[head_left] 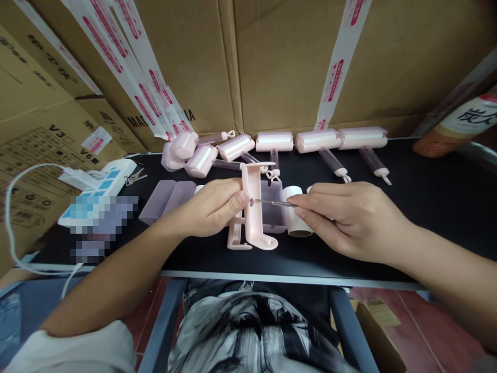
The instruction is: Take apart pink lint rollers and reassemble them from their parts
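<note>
My left hand [212, 207] is closed around a pink plastic frame [253, 207], held upright over the black table [427, 207]. My right hand [349, 220] pinches a thin metal rod [274, 203] that lies level, its tip at a hole in the side of the pink frame. A white paper roll [297, 225] lies just under the right hand's fingers. A second pink frame piece [235, 235] rests on the table below the left hand.
Several finished pink lint rollers [316, 140] and clear tube handles [333, 163] line the back of the table. Translucent covers [166, 199] lie at the left, by a white power strip [101, 184] and keys [134, 177]. Taped cardboard boxes [272, 62] wall the back.
</note>
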A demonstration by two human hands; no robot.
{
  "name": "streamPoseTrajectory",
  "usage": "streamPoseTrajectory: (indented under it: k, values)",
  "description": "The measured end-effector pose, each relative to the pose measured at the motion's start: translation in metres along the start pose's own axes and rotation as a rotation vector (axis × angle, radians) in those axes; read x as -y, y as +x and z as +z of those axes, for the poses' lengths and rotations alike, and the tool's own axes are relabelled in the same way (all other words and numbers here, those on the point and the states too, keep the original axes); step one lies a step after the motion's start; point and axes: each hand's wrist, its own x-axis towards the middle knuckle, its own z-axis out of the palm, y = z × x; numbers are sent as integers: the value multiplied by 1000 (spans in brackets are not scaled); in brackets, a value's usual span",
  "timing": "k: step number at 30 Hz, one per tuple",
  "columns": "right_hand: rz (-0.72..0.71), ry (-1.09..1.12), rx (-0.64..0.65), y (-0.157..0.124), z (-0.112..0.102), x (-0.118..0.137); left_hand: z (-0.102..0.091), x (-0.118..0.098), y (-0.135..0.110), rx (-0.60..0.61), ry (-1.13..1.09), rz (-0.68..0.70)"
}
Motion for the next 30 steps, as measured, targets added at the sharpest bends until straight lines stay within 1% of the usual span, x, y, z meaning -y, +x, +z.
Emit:
streamPoseTrajectory:
  k: [6,8,11,15,17,19,21,24,26,30]
  values:
    - [-16,5,-10,0,1,0,4,-2,2,-15,-57,-13]
    - [-21,7,-8,0,1,-1,7,-1,3,-62,-25,10]
    - [-36,14,-5,0,1,-2,13,1,5,-166,39,48]
    - [-55,8,-36,0,4,-2,20,0,8,-260,9,61]
    - [-64,19,-47,1,6,0,22,-2,10,-281,24,66]
    - [-72,18,-59,1,7,1,24,-4,11,-265,37,65]
    - [-66,-11,-75,0,6,1,25,-3,12,-263,4,39]
    - [-38,-60,-82,-1,4,-1,24,1,11,-305,-31,-28]
    - [-34,-66,-67,-2,2,-1,23,3,11,-320,17,-28]
    - [-32,-117,-36,-2,5,2,24,3,12,-359,158,38]
